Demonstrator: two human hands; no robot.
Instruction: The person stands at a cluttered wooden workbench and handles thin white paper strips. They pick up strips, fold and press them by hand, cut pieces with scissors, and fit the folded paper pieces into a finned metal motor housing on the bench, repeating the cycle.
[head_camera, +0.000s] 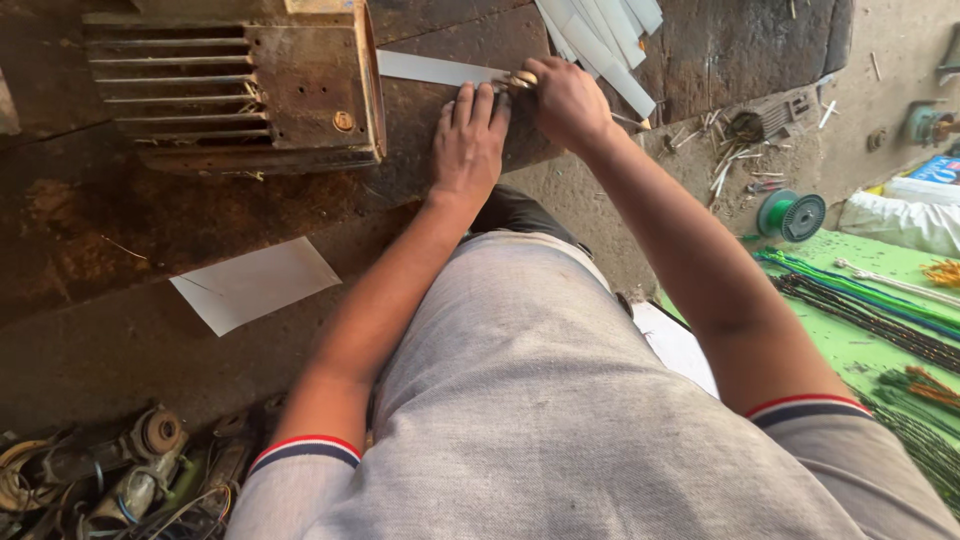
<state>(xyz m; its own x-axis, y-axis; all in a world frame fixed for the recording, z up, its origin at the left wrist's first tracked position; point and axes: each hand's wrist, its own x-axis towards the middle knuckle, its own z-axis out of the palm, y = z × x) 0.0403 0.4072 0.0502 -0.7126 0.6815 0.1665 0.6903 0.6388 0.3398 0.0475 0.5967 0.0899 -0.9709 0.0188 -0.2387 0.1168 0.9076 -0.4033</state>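
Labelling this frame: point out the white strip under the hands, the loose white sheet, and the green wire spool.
white strip (430, 68): head view, on its bare middle left of the hands.
loose white sheet (255, 283): head view, sheet centre.
green wire spool (790, 215): head view, on the spool's side.

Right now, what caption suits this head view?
Left hand flattens a white paper strip; right hand works its end.
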